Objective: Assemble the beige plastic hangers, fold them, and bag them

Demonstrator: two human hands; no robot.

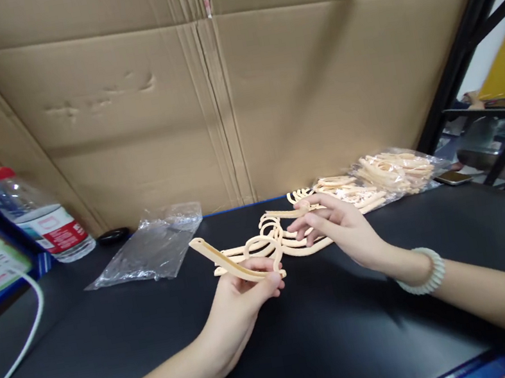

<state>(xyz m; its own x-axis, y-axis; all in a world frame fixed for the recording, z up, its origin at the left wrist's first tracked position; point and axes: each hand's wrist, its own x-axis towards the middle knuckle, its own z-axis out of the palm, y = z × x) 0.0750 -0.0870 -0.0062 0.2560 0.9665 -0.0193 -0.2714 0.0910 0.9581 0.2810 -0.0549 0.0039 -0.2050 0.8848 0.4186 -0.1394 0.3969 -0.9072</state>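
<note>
My left hand (252, 300) is closed in a pinch on a cream plastic hanger half (220, 258), a curved grooved arm with a hook at its inner end. The half is tilted up to the left above the table. To the right, my right hand (337, 223) has its fingers bent around a second cream hanger arm (281, 214), whose far end lies partly hidden behind the fingers. Behind both hands, several cream hangers (305, 249) lie overlapping on the black table, their hooks pointing up and away; my hands cover parts of them.
Clear bags of cream hanger parts (396, 170) lie at the back right, near a phone (453, 177). An empty-looking clear bag (146, 250), a dark oval object (113, 236) and a water bottle (50, 218) stand left. A white cable (35, 318) crosses the left edge; a cardboard wall (133, 119) closes the back.
</note>
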